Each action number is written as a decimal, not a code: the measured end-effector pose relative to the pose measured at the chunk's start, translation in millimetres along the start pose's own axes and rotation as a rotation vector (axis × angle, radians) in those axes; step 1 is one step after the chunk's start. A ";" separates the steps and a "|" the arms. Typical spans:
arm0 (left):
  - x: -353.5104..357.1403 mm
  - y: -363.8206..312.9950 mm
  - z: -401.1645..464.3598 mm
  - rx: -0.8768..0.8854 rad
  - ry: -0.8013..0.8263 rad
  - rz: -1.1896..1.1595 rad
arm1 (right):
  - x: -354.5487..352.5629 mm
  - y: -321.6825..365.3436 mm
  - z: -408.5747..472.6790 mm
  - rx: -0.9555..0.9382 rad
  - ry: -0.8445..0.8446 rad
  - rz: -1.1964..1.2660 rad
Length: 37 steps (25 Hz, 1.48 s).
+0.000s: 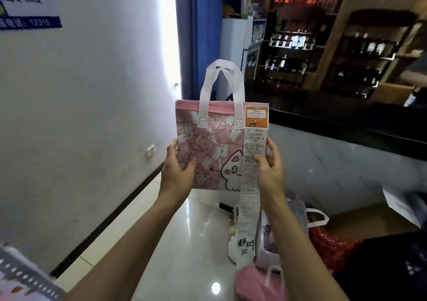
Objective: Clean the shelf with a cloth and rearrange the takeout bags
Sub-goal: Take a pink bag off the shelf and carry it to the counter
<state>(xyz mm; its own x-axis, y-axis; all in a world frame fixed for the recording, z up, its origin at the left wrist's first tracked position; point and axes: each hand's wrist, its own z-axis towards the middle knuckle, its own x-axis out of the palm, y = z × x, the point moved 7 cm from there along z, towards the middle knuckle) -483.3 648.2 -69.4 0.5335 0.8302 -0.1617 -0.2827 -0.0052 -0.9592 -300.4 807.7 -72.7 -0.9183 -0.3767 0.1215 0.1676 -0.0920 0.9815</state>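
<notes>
Head view: pink bag [208,146] held upright in mid-air, white handles [221,83] standing up. Left hand [178,169] clamped on bag's left edge, thumb in front. Right hand [270,169] gripped right edge — thumb pinned long receipt [248,196] against bag front; receipt hung well below bag. More bags [261,280] lay on glossy floor [184,243] lower right.

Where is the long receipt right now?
In the head view, just right of centre, the long receipt hangs down the pink bag's right front, under the right hand, trailing towards bags on the floor.
</notes>
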 end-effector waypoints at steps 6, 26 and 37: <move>52.3 -0.2 120.0 0.044 0.070 0.043 | 12.1 10.9 101.6 -0.062 -0.112 -0.032; 242.0 11.7 429.4 0.115 0.228 0.103 | 16.8 -1.4 431.1 -0.199 -0.296 -0.004; 331.7 62.5 534.0 0.012 0.334 0.016 | 8.7 -46.1 568.0 -0.201 -0.329 -0.029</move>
<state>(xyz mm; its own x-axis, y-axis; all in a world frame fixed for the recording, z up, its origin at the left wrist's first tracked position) -749.7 1220.9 -59.1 0.7603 0.6011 -0.2460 -0.3015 -0.0088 -0.9534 -519.8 1332.2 -33.0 -0.9841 -0.0586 0.1674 0.1772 -0.2893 0.9407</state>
